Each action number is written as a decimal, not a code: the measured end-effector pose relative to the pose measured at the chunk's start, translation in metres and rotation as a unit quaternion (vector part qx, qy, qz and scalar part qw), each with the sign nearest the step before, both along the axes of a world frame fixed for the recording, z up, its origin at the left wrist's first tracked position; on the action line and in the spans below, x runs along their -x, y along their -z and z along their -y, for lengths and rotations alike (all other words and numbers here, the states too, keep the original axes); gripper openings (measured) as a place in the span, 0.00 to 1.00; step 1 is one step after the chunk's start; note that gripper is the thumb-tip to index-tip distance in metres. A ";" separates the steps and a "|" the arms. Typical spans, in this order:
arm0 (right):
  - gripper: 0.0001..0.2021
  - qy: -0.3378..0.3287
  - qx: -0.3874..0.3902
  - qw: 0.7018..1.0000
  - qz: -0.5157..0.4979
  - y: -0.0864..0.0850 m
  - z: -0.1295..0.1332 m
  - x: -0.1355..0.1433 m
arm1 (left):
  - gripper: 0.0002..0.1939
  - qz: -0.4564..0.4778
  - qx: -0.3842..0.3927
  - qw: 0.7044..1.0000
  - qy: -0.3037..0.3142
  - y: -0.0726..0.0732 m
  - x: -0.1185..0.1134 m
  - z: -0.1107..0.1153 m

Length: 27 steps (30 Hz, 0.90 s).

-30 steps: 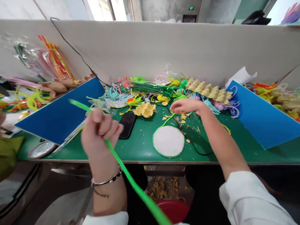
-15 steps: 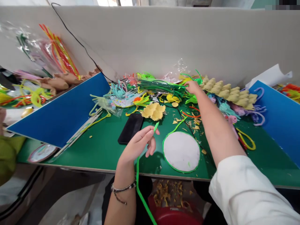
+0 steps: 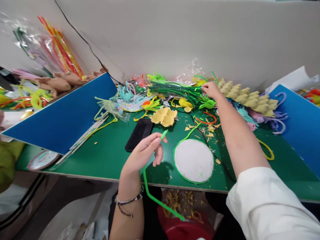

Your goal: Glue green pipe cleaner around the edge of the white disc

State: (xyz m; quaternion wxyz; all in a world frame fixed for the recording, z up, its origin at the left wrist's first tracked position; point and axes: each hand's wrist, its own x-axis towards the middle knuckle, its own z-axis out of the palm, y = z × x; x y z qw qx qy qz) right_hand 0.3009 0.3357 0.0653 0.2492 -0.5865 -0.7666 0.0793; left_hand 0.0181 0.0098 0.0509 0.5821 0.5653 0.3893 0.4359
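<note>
Left hand [image 3: 147,149] pinches one green stem [image 3: 148,193]; right hand [image 3: 211,90] meets one dark-green bundle [image 3: 172,88], grip unclear.

Bent green stem [image 3: 148,194] in left hand [image 3: 146,150]

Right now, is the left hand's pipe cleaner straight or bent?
The green pipe cleaner is bent: it kinks rightward below the left hand.

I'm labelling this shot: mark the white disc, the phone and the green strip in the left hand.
White disc [image 3: 194,160]: head view, middle of its face.
Phone [image 3: 138,133]: head view, its dark upper face.
Green strip [image 3: 165,206]: head view, its lower stretch.
</note>
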 end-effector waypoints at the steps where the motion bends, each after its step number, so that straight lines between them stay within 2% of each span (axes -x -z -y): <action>1: 0.18 0.007 -0.006 1.000 -0.011 -0.004 0.002 -0.004 | 0.21 -0.001 0.000 1.000 0.002 0.000 -0.001 0.000; 6: 0.12 0.033 -0.035 0.997 -0.062 -0.022 0.013 -0.009 | 0.21 -0.007 -0.004 1.000 0.021 0.000 -0.008 -0.001; 14: 0.16 0.050 -0.117 0.984 -0.122 -0.059 0.013 0.000 | 0.23 -0.032 -0.032 0.998 0.034 0.003 -0.014 -0.003; 19: 0.11 0.021 -0.096 0.990 -0.098 -0.064 0.022 -0.003 | 0.21 -0.075 -0.075 0.994 -0.005 0.006 -0.014 -0.003; 21: 0.11 0.014 -0.083 0.992 -0.090 -0.060 0.028 -0.005 | 0.19 -0.110 -0.103 0.988 -0.037 0.000 -0.017 -0.006; 23: 0.11 0.008 -0.070 0.994 -0.085 -0.056 0.034 -0.005 | 0.16 -0.163 -0.138 0.974 -0.069 -0.013 -0.024 -0.016; 25: 0.11 -0.002 -0.063 0.995 -0.081 -0.056 0.041 -0.005 | 0.11 -0.232 -0.175 0.952 -0.092 -0.032 -0.039 -0.039; 27: 0.12 -0.017 -0.071 0.994 -0.079 -0.059 0.049 -0.003 | 0.18 -0.311 -0.196 0.925 -0.100 -0.051 -0.061 -0.074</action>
